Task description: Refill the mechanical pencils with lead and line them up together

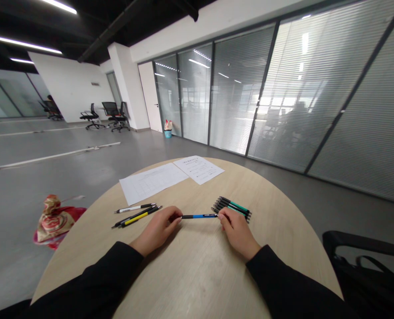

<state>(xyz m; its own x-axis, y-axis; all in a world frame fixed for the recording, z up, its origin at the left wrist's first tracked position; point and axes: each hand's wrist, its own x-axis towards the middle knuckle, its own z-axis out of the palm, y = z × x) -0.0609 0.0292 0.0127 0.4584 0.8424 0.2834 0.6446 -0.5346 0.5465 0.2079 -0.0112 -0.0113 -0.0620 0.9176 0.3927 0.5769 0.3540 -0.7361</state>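
A blue and black pen (199, 216) lies level between my two hands, a little above or on the tabletop; I cannot tell which. My left hand (160, 228) pinches its black end, and my right hand (237, 231) pinches the other end. Just beyond my right hand is a row of several black and green pens (232, 204), partly hidden by its fingers. Left of my left hand lie a yellow and black pen (140, 216), a black pen (127, 220) beside it and a white and black pen (134, 208).
Two printed sheets, one wide (153, 182) and one smaller (198, 169), lie at the far side of the round wooden table (190, 283). A black chair (363, 252) stands at the right. On the floor at left is a red and gold bag (52, 223).
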